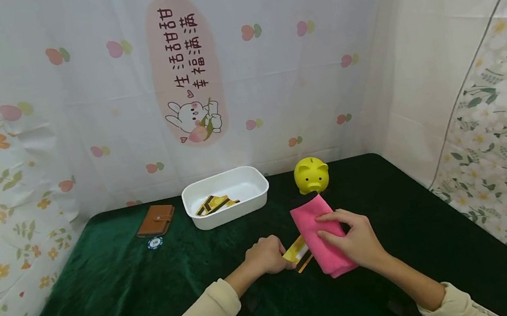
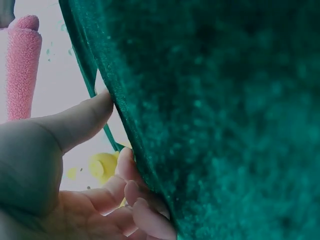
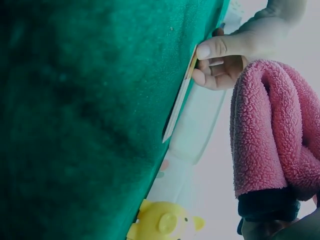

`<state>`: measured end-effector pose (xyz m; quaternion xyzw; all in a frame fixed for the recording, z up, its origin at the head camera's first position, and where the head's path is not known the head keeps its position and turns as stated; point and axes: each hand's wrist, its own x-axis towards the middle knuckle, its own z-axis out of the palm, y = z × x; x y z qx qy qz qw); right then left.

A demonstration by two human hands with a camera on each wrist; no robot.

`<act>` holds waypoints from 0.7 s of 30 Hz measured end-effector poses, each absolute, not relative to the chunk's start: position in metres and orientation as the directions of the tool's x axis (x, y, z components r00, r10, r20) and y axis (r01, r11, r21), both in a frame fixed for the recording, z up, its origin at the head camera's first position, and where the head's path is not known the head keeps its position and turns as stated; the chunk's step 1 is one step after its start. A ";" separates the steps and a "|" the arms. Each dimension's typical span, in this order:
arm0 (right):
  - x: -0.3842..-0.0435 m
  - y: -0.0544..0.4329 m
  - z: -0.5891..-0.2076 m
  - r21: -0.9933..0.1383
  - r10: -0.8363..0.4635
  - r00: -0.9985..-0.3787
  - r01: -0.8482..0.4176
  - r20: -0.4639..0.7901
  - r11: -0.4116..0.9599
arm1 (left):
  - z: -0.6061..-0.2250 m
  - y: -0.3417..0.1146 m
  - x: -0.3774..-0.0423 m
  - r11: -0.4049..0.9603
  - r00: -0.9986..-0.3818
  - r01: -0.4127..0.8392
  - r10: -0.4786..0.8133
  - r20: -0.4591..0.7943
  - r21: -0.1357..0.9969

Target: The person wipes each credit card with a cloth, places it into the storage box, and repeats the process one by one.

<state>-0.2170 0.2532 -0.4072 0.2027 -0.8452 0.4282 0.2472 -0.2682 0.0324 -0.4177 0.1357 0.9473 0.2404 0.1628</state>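
My left hand (image 1: 267, 256) pinches one end of a yellow bank card (image 1: 295, 250) with a dark stripe, low over the green cloth. In the right wrist view the card (image 3: 176, 110) is seen edge-on, its near end at the left thumb and fingers. My right hand (image 1: 356, 235) grips a folded pink towel (image 1: 322, 240), which hides part of the card in the head view. Fluffy folds of the towel (image 3: 260, 140) show in the right wrist view, with a dark band at one end. The left wrist view shows the left hand (image 2: 75, 165) against the green cloth; the card is not clear there.
A white tray (image 1: 230, 217) at the back holds several yellow cards (image 1: 215, 203). Right of it stands a yellow piggy bank (image 1: 311, 175). On the left lie a brown wallet (image 1: 155, 220) and a poker chip (image 1: 154, 242). Printed curtains hang behind the green-covered table (image 1: 106, 289).
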 end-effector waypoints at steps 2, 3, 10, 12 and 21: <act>-0.217 0.253 -0.407 -0.620 -0.131 -0.794 -0.555 0.593 0.554 | -0.417 0.031 -0.268 0.841 -0.905 0.180 0.344 -0.249 0.510; -0.217 0.253 -0.407 -0.619 -0.130 -0.793 -0.555 0.595 0.555 | -0.417 0.031 -0.268 0.837 -0.904 0.183 0.350 -0.247 0.516; -0.217 0.252 -0.403 -0.628 -0.127 -0.797 -0.552 0.590 0.549 | -0.414 0.028 -0.269 0.796 -0.898 0.211 0.387 -0.209 0.568; -0.217 0.252 -0.403 -0.630 -0.125 -0.797 -0.553 0.591 0.546 | -0.413 0.027 -0.269 0.772 -0.892 0.222 0.408 -0.196 0.596; -0.215 0.250 -0.400 -0.635 -0.124 -0.795 -0.558 0.594 0.534 | -0.417 0.010 -0.274 0.490 -0.873 0.189 0.481 -0.083 0.851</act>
